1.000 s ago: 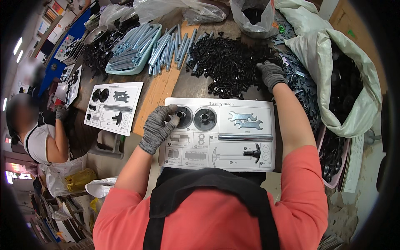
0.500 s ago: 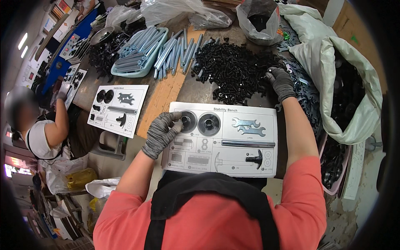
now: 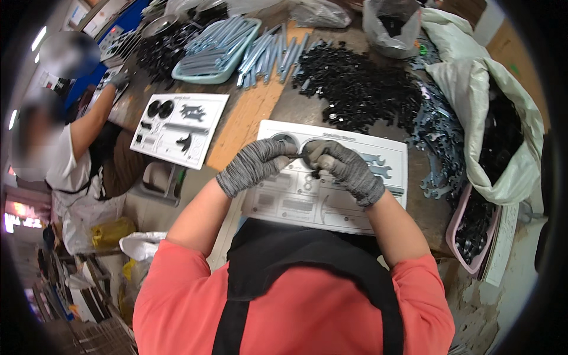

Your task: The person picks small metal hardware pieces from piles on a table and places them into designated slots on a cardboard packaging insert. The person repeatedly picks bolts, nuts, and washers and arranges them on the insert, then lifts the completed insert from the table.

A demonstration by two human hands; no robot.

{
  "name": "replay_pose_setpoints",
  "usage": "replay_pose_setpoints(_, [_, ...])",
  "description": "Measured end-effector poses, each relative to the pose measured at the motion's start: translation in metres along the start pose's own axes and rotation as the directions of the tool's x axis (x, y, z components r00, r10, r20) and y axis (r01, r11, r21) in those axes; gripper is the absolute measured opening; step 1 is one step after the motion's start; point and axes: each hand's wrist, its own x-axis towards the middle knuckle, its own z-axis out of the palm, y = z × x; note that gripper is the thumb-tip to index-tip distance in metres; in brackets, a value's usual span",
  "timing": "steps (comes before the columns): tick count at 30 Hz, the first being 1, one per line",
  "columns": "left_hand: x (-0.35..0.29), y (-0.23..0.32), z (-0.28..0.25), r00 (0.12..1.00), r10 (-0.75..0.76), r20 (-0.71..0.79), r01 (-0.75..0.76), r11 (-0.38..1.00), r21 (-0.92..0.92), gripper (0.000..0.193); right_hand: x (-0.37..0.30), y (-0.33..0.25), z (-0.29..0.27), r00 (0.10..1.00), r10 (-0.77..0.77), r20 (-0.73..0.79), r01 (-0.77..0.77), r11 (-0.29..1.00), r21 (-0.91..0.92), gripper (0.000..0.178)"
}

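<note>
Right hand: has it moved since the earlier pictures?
Yes: the right hand has moved down and left in the view, from the black parts to over the card.

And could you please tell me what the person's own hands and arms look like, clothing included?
The left hand and right hand wear matching gloves, grey knit with darker streaks, ending at the wrist. The right one looks browner around the fingers. Short coral-red sleeves leave the forearms bare.

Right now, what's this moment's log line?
left grip: over board; right grip: over board, near left grip; small dark piece: by right grip, hold unclear; wrenches: on board
</note>
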Motion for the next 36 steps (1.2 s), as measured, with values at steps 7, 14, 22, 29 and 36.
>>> replay_pose_setpoints(7, [-0.052,-0.035,-0.030,0.999,0.040,0.016,-0.036,0.584,0.811,0.032,0.008,0.013,0.054,0.931,0.357,-0.074,-0.153,0.198,-0.968,0.031])
replay_pose_setpoints(14, [-0.055,-0.035,-0.019,0.988,-0.155,-0.010,0.071,0.396,0.915,0.021,-0.003,0.027,0.054,0.970,0.240,-0.039,-0.093,0.220,-0.971,0.026])
replay_pose_setpoints(22, [-0.039,-0.018,-0.016,0.940,-0.330,0.090,-0.007,0.244,0.970,0.019,-0.005,0.026,0.057,0.952,0.295,0.084,0.084,0.013,-0.996,0.027])
replay_pose_setpoints(29, [-0.026,-0.019,-0.018,0.897,-0.412,0.160,-0.020,0.325,0.946,0.023,0.005,0.032,0.061,0.941,0.335,0.053,0.024,0.089,-0.996,0.028])
replay_pose_setpoints(36, [-0.002,-0.019,-0.030,0.864,-0.418,0.281,-0.054,0.479,0.876,0.020,0.022,0.046,0.043,0.951,0.310,0.024,-0.110,0.408,-0.906,0.024])
